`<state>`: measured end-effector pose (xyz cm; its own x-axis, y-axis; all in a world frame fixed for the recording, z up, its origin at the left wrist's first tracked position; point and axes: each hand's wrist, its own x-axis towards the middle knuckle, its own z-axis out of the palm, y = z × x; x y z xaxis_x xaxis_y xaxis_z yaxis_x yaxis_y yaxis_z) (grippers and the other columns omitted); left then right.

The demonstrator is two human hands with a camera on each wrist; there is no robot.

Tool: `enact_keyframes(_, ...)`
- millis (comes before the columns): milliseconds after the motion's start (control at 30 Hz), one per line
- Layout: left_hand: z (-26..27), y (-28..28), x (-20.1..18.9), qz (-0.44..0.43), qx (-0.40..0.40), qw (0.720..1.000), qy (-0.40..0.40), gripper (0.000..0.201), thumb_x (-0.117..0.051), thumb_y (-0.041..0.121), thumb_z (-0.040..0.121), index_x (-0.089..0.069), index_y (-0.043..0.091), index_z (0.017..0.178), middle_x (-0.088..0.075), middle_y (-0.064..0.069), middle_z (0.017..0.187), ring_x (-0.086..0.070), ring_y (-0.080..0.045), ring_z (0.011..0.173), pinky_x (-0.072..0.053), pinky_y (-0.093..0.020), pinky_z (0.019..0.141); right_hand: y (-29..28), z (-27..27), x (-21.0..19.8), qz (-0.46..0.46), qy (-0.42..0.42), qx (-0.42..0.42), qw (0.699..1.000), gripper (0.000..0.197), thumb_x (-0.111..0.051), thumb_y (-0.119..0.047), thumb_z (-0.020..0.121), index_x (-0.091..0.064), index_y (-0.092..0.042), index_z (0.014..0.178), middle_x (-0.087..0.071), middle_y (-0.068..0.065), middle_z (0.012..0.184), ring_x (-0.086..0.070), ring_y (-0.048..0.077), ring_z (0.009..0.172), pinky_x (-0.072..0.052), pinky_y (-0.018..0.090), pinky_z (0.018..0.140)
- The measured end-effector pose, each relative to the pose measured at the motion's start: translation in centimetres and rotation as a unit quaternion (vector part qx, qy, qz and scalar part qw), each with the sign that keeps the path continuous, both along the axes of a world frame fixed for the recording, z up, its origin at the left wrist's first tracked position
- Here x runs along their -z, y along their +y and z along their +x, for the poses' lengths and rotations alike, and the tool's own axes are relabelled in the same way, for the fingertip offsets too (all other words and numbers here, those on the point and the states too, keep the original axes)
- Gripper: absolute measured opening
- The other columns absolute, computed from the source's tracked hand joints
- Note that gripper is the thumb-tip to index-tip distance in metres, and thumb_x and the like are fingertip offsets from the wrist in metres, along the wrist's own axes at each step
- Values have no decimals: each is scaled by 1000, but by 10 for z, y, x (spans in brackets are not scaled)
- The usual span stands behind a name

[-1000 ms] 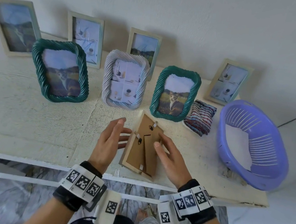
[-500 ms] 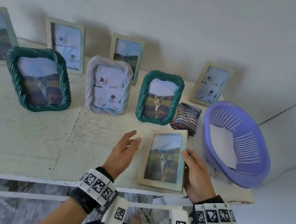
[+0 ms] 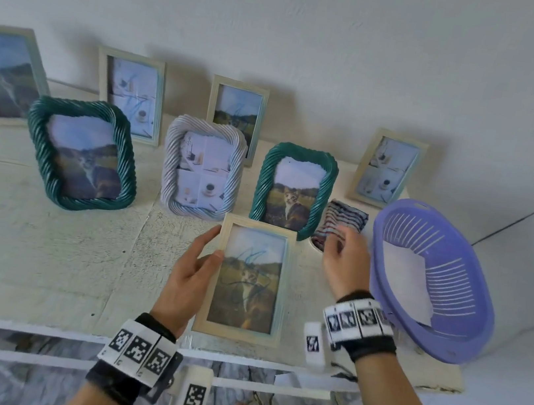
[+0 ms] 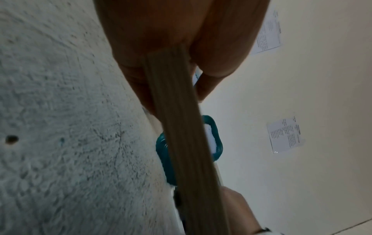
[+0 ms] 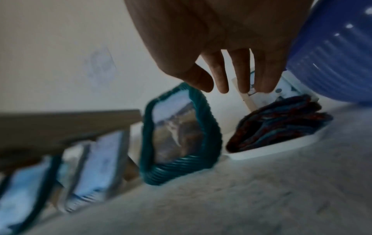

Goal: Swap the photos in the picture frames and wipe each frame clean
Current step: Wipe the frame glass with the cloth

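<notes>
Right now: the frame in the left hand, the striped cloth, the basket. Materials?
Held frame: pale matte wood or wood-look, with fine lengthwise grain lines in the left wrist view; clear glossy front. Striped cloth: soft woven or knitted fabric, folded in layers. Basket: lilac moulded plastic, smooth, slotted wall.

— Any writing you can read here?
— None. Two printed sheets hang on the wall at the right of the left wrist view, but their lines are too blurred. The wristbands carry only black-and-white square markers.
</notes>
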<state>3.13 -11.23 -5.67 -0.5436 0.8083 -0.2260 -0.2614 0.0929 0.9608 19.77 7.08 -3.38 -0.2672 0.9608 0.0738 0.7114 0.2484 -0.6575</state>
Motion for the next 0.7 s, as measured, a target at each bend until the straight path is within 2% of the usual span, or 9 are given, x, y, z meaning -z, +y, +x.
enact_keyframes(67,-4,-4,-1,8,-8,1000,-7,38,-44,17,103,-47,30,139,-75,-6,99,-70,-29,100,-57,-47,85,28,-9,9,58,-125,9,990,30,-45,-15,96,-53,-2,123,-52,20,129,-48,37,118,-38,40,100)
enact_keyframes(133,-5,-8,-4,11,-11,1000,-13,38,-44,18,103,-47,30,139,-75,-6,103,-69,-29,101,-55,-51,88,47,-16,16,54,-201,15,978,37,-44,-21,97,-49,-2,128,-47,22,136,-43,41,124,-36,46,106)
enact_keyframes(233,-10,-13,1,5,-27,999,-19,37,-43,18,103,-49,32,137,-74,-5,107,-68,-28,106,-50,-57,95,60,-24,24,11,-265,7,964,45,-40,-35,99,-47,-5,131,-43,23,139,-40,41,126,-39,48,101)
enact_keyframes(333,-14,-15,5,9,-34,999,-13,38,-44,17,103,-50,31,137,-73,0,111,-65,-23,112,-44,-56,103,64,-28,29,-33,-297,12,954,46,-42,-37,98,-44,-9,134,-34,21,144,-34,43,127,-39,51,98)
enact_keyframes(467,-17,-15,7,18,-37,999,-5,37,-44,16,103,-51,32,136,-72,4,113,-64,-19,113,-43,-53,105,72,-28,34,-36,-326,13,944,44,-51,-20,93,-42,-9,135,-32,22,144,-36,45,124,-37,46,100)
enact_keyframes(567,-18,-12,5,23,-34,999,3,37,-43,16,103,-51,33,135,-72,3,111,-64,-20,112,-44,-53,105,77,-25,33,-8,-362,-3,932,48,-57,-14,89,-43,-7,134,-36,22,140,-38,40,126,-33,44,105)
enact_keyframes(633,-18,-9,3,27,-29,999,6,36,-40,17,104,-49,32,136,-72,6,109,-65,-18,109,-45,-51,103,74,-20,30,13,-351,-6,936,49,-59,-13,89,-43,-6,135,-37,22,140,-40,40,125,-34,44,107)
enact_keyframes(700,-18,-7,2,38,-24,999,25,35,-41,24,104,-48,33,137,-69,13,115,-62,-12,113,-44,-46,106,64,-13,29,43,-328,-16,944,52,-61,-13,89,-42,-6,137,-36,21,140,-43,41,121,-36,44,106)
